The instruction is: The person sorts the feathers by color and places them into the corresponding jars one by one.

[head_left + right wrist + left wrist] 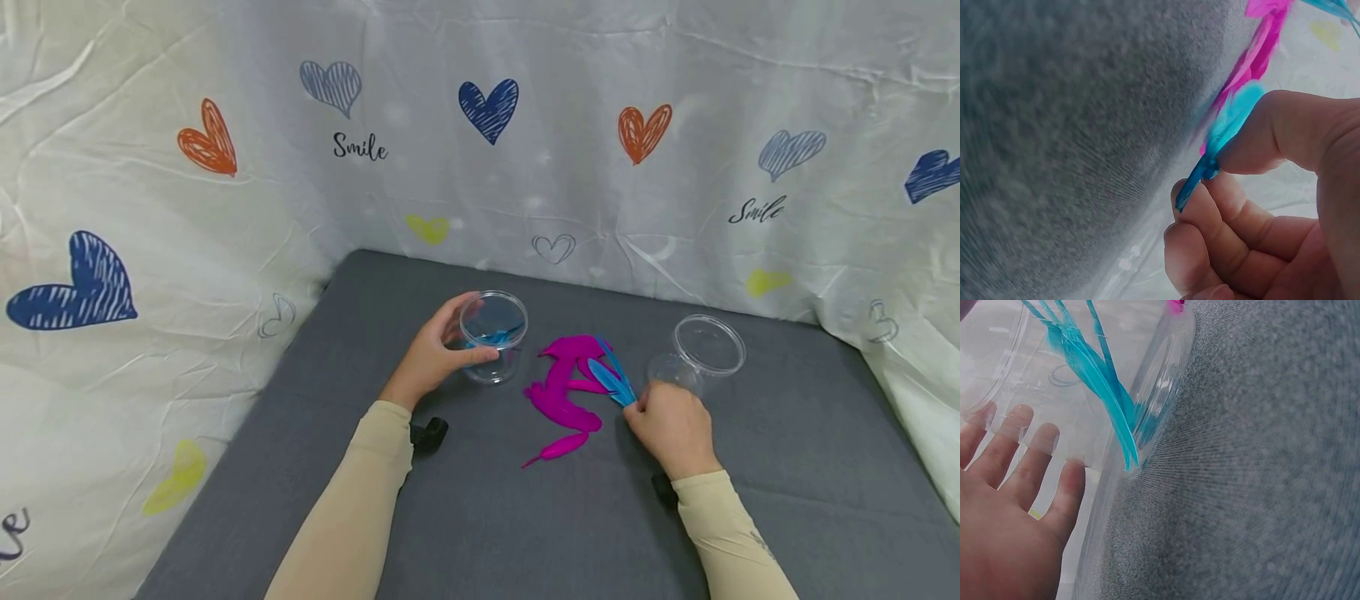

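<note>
My left hand (pixel 435 354) grips a clear plastic jar (pixel 501 371) standing on the cloth, thumb across its front and fingers round its far side. Several blue feathers (pixel 1088 375) lean inside this jar, their quills down at its base. Between thumb and fingers, my right hand (pixel 675 425) pinches blue feathers (pixel 615 383) by the quill end, their tips pointing up and left. These overlap the edge of a pile of magenta feathers (pixel 558 387) that lies between my two hands. In the right wrist view, the quill (pixel 1190 192) rests against the fingertips.
Beyond my right hand is a second clear jar (pixel 708 343), partly hidden by it. A dark grey cloth (pixel 525 533) covers the table. Behind the table and along its left hangs a white curtain (pixel 570 50) printed with hearts.
</note>
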`<state>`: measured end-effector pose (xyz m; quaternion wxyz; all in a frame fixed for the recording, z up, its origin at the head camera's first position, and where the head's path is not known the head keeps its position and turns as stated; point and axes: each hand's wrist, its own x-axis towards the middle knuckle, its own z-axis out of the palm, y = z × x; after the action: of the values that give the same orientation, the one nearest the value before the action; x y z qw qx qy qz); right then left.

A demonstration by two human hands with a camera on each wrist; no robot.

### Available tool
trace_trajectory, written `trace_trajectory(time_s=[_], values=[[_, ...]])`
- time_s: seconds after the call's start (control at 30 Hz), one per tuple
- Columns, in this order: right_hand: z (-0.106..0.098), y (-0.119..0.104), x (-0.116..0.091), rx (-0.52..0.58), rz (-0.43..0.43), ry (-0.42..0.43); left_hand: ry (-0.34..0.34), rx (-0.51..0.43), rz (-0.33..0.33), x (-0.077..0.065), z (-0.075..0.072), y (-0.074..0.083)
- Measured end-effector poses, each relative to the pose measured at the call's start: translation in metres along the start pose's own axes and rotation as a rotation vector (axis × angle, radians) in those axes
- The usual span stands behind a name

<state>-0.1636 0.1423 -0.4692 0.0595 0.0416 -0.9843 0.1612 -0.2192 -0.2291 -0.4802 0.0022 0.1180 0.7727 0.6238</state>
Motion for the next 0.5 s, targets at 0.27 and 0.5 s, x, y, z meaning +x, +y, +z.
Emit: trace_trajectory(time_s=[0.27,0.5], values=[[0.0012,-0.0022,-0.0023,0.016,-0.003,-0.002,-0.004,-0.002,0.004,0.0003,-0.0003,0.0013],[0.0014,-0.001,-0.0013,0.043,-0.012,0.01,-0.007,-0.004,-0.002,-0.0014,-0.0004,0.0027]])
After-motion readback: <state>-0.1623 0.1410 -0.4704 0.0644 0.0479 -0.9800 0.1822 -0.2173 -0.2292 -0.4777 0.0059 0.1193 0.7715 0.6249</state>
